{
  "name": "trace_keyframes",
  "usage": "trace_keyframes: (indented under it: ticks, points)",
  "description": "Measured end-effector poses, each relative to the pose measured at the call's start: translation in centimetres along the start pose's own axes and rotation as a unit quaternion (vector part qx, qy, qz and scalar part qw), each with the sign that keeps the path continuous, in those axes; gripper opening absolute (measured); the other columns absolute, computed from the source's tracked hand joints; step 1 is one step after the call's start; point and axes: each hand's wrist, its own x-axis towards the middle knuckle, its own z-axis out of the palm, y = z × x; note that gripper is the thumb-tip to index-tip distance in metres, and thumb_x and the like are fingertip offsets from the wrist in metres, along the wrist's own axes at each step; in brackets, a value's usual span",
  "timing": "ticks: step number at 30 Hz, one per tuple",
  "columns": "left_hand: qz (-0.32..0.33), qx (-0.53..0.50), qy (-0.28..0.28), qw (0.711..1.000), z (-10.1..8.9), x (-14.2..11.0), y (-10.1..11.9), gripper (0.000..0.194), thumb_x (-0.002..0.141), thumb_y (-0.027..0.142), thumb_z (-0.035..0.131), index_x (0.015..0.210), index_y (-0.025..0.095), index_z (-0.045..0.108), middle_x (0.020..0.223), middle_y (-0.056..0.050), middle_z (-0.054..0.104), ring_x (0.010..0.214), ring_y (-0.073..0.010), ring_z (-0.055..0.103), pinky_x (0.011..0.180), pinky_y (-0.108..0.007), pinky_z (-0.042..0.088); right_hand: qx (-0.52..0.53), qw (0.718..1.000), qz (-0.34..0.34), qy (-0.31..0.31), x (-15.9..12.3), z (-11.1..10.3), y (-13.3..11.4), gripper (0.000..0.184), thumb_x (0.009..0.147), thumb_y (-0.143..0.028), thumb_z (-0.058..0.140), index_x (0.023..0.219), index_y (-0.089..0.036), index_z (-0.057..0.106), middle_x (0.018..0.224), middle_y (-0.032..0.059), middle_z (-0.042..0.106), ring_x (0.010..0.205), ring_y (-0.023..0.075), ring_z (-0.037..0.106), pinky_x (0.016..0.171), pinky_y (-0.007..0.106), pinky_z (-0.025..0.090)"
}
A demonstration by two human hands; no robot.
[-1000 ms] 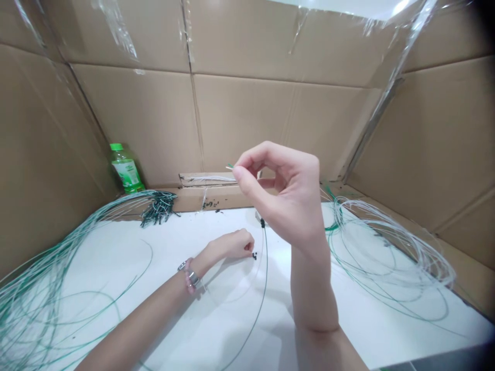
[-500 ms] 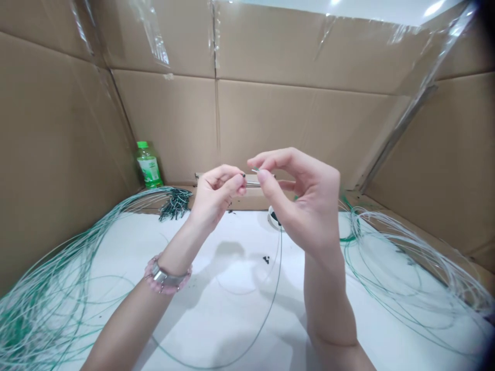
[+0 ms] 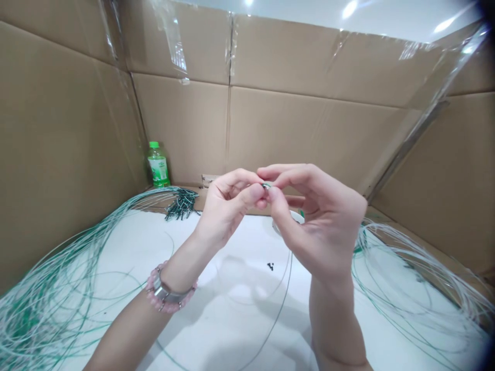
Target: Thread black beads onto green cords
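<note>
My left hand point(image 3: 228, 208) is closed in a pinch on a tiny black piece point(image 3: 264, 186), mostly covered by the fingertips. Against it, my right hand point(image 3: 320, 221) pinches the end of a thin green and white wire point(image 3: 268, 186). The fingertips of both hands meet above the white table point(image 3: 232, 330), and I cannot tell whether the wire end is inside the black piece. A thin wire point(image 3: 285, 293) hangs below my right hand and curves down over the table. Several small black pieces point(image 3: 270, 266) lie loose on the surface beneath.
A white bowl point(image 3: 279, 228) sits partly hidden behind my right hand. Green and white wires point(image 3: 46, 288) spread on the left, their dark ends point(image 3: 181, 203) bunched at the back. More wires point(image 3: 421, 252) lie right. A green-capped bottle point(image 3: 158, 167) stands by the cardboard wall point(image 3: 294, 129).
My hands have come together, bringing the wire end from a small gap away up to the black piece. The view has shifted slightly.
</note>
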Motion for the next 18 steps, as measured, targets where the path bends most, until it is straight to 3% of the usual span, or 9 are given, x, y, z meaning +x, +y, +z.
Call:
trace_keyframes:
  ticks: [6, 10, 14, 18]
  points:
    - [0.023, 0.063, -0.042, 0.997, -0.6, -0.2, 0.4, 0.001, 0.075, 0.02, 0.071, 0.075, 0.021, 0.071, 0.066, 0.005, 0.07, 0.058, -0.0025, 0.065, 0.058, -0.008, 0.055, -0.018, 0.999, -0.003, -0.039, 0.1, -0.7, -0.2, 0.017, 0.073, -0.002, 0.058, 0.076, -0.018, 0.057, 0.09, -0.0021, 0.068, 0.082, 0.0093, 0.065, 0.062, 0.016, 0.061]
    - [0.046, 0.142, -0.046, 0.988, -0.8, -0.3, 0.9, 0.004, 0.075, 0.016, 0.071, 0.075, 0.02, 0.071, 0.071, 0.004, 0.07, 0.06, -0.0042, 0.065, 0.056, -0.01, 0.055, -0.026, 0.997, -0.003, -0.068, 0.2, -1.4, -0.2, 0.018, 0.071, -0.001, 0.058, 0.074, -0.019, 0.056, 0.09, -0.002, 0.068, 0.08, 0.0095, 0.065, 0.063, 0.017, 0.061]
    - [0.092, 0.269, -0.018, 0.958, -0.4, -0.6, 1.7, 0.006, 0.072, 0.012, 0.071, 0.074, 0.017, 0.071, 0.071, 0.0, 0.069, 0.064, -0.0095, 0.066, 0.055, -0.016, 0.057, -0.038, 0.996, -0.002, -0.086, 0.3, -1.8, -0.2, 0.017, 0.071, -0.003, 0.059, 0.072, -0.02, 0.057, 0.087, -0.0017, 0.068, 0.079, 0.0106, 0.065, 0.064, 0.02, 0.062]
    - [0.158, 0.352, -0.017, 0.922, -0.3, -0.9, 2.3, 0.009, 0.071, 0.009, 0.071, 0.076, 0.017, 0.071, 0.074, -0.001, 0.069, 0.065, -0.0096, 0.064, 0.058, -0.017, 0.056, -0.036, 0.995, -0.002, -0.089, 0.4, -1.8, -0.2, 0.017, 0.074, -0.004, 0.058, 0.074, -0.021, 0.058, 0.084, -0.0015, 0.068, 0.08, 0.0114, 0.066, 0.065, 0.02, 0.062]
